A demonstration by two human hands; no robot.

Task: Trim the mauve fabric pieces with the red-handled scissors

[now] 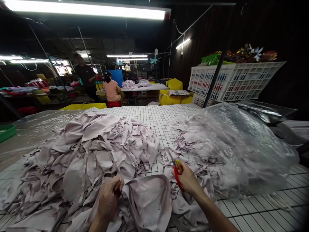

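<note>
My left hand [109,196] is closed on the edge of a pale pinkish-grey fabric piece [151,201], which hangs down in front of me. In my right hand [189,180] is a pair of scissors [177,175] with red and yellow handles, the blades pointing up and away to the left. The scissors are apart from the held fabric, to its right. A large heap of similar fabric pieces [101,145] lies to the left of and beyond my left hand. Beyond my right hand, more pieces [190,133] lie partly under clear plastic.
The table [149,112] has a white top with a black grid. A big clear plastic bag [241,145] covers its right side. White crates [251,80] stand at the back right. A green basin [7,132] is at far left. Two people [112,88] are at the back.
</note>
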